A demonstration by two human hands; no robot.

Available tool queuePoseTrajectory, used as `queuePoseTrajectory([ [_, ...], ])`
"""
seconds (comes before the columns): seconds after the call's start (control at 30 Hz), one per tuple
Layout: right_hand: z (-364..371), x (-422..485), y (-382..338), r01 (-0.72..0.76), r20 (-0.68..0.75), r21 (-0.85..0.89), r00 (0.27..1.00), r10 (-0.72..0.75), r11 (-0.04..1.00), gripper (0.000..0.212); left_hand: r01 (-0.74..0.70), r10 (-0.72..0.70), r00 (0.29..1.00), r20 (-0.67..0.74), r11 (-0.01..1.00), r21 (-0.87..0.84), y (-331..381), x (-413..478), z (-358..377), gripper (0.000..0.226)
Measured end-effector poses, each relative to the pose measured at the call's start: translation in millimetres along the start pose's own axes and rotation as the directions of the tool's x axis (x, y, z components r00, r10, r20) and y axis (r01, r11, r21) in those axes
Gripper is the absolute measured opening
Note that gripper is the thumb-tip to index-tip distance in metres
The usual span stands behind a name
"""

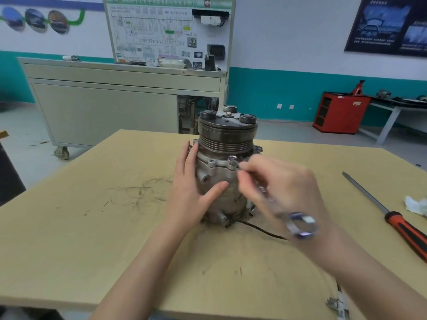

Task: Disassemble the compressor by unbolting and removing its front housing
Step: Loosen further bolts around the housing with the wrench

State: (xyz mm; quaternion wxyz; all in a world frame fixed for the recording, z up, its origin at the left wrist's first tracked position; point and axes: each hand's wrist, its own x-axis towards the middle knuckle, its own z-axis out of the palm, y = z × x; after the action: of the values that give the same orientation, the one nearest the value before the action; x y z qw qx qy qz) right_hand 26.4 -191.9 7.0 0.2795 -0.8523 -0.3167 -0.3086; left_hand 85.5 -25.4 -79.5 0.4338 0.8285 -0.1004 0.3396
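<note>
Our two forearms bare from elbow to wrist, no sleeves on them, our left hand [194, 188] gloveless with short plain nails, our right hand [279, 188] also ungloved and blurred, no rings, watch or bands on either.

text: "HV" | on: wiring-diagram board [152, 31] (rear wall) | rest: seemingly too blurred to read
</note>
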Motion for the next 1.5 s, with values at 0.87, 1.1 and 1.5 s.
queuePoseTrajectory([
  [0.87,-20.9,37.1,72.3,-0.150,0.064,0.807,0.984,0.167,0.572,0.031,0.007,-0.007,1.000,-0.002,1.000,0.008,3.3,-2.4,-0.7,0.098],
  [1.1,-19.7,15.8,10.3,0.236,-0.110,-0.172,0.960,-0.257,0.956,0.024,-0.019,0.019,1.000,-0.011,1.000,0.006,4.1,-2.0,-1.0,0.094],
  [1.5,8.1,7.6,-9.4,0.183,-0.178,-0.339,0.951,-0.254,0.923,0.022,0.013,-0.014,0.998,-0.065,1.000,-0.007,-0.7,0.2,4.8,0.104],
])
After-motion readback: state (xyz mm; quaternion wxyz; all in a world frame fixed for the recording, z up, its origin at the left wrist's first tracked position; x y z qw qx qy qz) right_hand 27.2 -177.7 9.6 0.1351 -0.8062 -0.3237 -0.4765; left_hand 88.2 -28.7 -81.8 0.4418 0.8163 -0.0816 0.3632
